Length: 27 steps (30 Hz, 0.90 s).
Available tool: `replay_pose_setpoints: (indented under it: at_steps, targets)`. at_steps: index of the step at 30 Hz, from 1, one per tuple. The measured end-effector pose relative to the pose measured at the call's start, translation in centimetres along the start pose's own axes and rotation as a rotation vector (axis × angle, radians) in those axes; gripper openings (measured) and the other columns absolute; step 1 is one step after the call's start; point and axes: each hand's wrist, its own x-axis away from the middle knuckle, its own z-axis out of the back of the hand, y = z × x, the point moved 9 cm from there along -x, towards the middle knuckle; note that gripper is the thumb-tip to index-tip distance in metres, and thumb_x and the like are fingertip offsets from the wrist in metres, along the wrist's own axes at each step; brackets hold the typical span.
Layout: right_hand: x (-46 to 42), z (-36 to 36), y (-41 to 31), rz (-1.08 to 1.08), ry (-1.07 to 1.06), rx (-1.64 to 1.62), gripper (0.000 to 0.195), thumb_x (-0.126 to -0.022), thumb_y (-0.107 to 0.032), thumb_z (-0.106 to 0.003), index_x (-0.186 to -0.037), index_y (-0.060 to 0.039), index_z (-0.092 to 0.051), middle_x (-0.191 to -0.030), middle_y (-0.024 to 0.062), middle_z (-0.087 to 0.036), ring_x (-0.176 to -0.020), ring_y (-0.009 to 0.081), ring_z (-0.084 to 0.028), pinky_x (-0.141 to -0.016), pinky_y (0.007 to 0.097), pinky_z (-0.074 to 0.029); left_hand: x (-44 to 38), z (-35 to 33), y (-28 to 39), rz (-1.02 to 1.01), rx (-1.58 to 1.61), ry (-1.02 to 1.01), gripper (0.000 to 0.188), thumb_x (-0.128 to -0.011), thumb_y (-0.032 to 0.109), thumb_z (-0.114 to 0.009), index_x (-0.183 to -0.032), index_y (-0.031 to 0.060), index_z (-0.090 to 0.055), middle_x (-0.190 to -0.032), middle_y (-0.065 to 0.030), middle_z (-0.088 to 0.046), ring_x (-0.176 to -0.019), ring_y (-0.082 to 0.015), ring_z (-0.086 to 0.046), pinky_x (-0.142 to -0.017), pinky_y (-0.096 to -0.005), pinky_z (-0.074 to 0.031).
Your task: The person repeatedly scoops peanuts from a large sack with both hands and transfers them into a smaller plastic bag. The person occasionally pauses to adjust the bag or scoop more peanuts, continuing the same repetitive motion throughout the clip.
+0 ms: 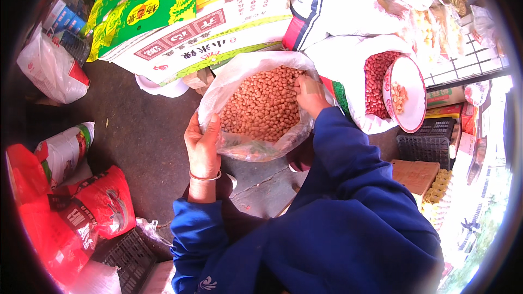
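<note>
An opened white plastic sack (pixel 208 102) of round, reddish-brown nuts or beans (pixel 265 104) stands before me. My left hand (pixel 203 143), with a bangle at the wrist, grips the sack's near left rim between thumb and fingers. At the far right of the opening, my right hand (pixel 311 93) touches the contents beside the rim, its fingers curled; whether they pinch anything is hidden. Just right of it stands a white woven sack (pixel 351 85) of red peanuts (pixel 376 81). A white enamel bowl (pixel 412 98) with a red rim leans tilted on those, holding some pale pieces (pixel 398 98).
A printed carton (pixel 229 28) with green and yellow packaging (pixel 143 12) on it lies beyond the sack. Red bags (pixel 98 204) and a black plastic crate (pixel 130 249) are at the lower left. To the right are another black crate (pixel 425 143), a cardboard box (pixel 412 173) and egg trays (pixel 439 185).
</note>
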Motion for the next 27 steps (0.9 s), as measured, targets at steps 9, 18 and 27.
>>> replay_pose_setpoints:
  at_steps: [9,18,27]
  targets:
    - [9.1,24.2,-8.5,0.367,0.605,-0.071,0.013,-0.081,0.005,-0.063,-0.091,-0.0034,-0.062,-0.091,0.0105,-0.065,-0.085,0.0264,-0.065,-0.078,0.0343,-0.051,0.6,1.1,-1.0,0.051,-0.010,-0.010,0.031,-0.093,0.013,-0.062,-0.120,0.0000,-0.057,-0.092,0.0018,-0.060,-0.071,-0.0039,-0.050,-0.060,-0.0181,-0.038]
    - [9.3,25.8,-5.9,0.236,0.453,-0.222,0.016,-0.080,0.002,-0.066,-0.095,-0.0029,-0.065,-0.098,0.0130,-0.065,-0.093,0.0248,-0.063,-0.085,0.0345,-0.049,0.4,1.1,-1.4,0.039,-0.031,-0.010,0.035,-0.092,0.013,-0.063,-0.124,-0.0011,-0.055,-0.105,-0.0026,-0.064,-0.086,-0.0082,-0.056,-0.073,-0.0215,-0.044]
    - [3.8,-2.1,-10.3,0.572,-0.219,-0.074,0.015,-0.076,-0.008,-0.066,-0.091,-0.0068,-0.066,-0.096,0.0095,-0.061,-0.098,0.0295,-0.058,-0.082,0.0402,-0.046,0.6,0.4,-0.6,0.050,-0.061,0.038,0.020,-0.093,0.016,-0.061,-0.108,0.0023,-0.060,-0.071,0.0069,-0.052,-0.056,-0.0014,-0.041,-0.050,-0.0179,-0.031]
